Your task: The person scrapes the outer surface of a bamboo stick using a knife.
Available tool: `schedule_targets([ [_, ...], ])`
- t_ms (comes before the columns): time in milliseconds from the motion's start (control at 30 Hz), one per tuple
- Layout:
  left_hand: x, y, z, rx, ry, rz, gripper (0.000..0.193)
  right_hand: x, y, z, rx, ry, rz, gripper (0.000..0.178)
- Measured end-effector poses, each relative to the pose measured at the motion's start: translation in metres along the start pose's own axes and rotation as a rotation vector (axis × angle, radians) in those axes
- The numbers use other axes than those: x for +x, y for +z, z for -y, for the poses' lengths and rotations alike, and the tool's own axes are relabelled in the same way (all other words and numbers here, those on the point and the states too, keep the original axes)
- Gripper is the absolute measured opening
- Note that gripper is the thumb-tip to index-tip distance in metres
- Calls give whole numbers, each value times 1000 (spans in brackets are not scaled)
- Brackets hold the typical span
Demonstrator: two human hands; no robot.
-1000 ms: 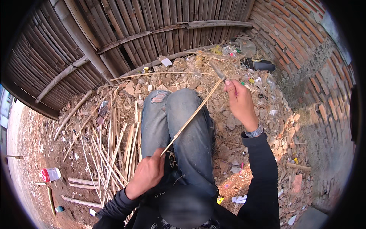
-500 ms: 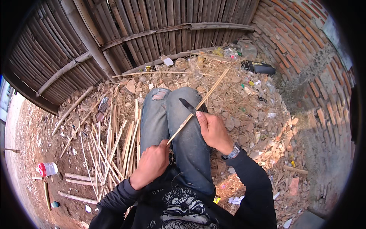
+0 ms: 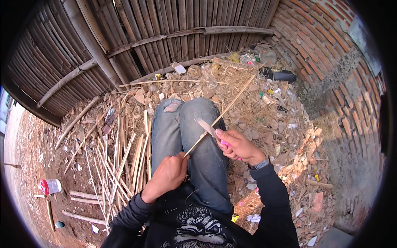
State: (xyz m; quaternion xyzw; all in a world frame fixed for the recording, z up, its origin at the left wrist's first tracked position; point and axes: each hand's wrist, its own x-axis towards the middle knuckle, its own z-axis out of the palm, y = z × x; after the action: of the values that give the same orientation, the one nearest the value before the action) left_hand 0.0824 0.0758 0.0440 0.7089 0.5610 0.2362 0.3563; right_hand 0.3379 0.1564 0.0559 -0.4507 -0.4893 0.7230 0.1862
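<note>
A thin, pale bamboo strip [image 3: 232, 103] slants across my jeans [image 3: 167, 132], its far end up and to the right. Closed round its near end is my left hand [image 3: 168, 173], by the left knee side of my lap. My right hand [image 3: 239, 145] grips a knife [image 3: 206, 127] by a pink handle, mostly hidden in the fingers. The blade points up and left, crossing the strip above my right thigh. Whether the right fingers also touch the strip, I cannot tell.
Several split bamboo strips [image 3: 118, 165] lie heaped on the ground at my left. Beyond them are a clear tub with a red lid [image 3: 50, 186] and a short bamboo stick [image 3: 50, 215]. A bamboo wall [image 3: 173, 49] rises ahead, a brick wall [image 3: 326, 53] at right. Rubble and straw surround my legs.
My right hand has moved slightly down and right and turned, so the blade's flat now looks bright and the pink handle shows. The left hand still holds the strip's near end.
</note>
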Motion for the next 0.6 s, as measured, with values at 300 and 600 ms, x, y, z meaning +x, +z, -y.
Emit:
schedule_targets([
  [300,-3,17,-6,497,-78,-94,14,13,27,4,-444,-634,-467,37],
  [600,3,5,0,249,-71,6,17,16,35,4,-662,-624,-507,23],
])
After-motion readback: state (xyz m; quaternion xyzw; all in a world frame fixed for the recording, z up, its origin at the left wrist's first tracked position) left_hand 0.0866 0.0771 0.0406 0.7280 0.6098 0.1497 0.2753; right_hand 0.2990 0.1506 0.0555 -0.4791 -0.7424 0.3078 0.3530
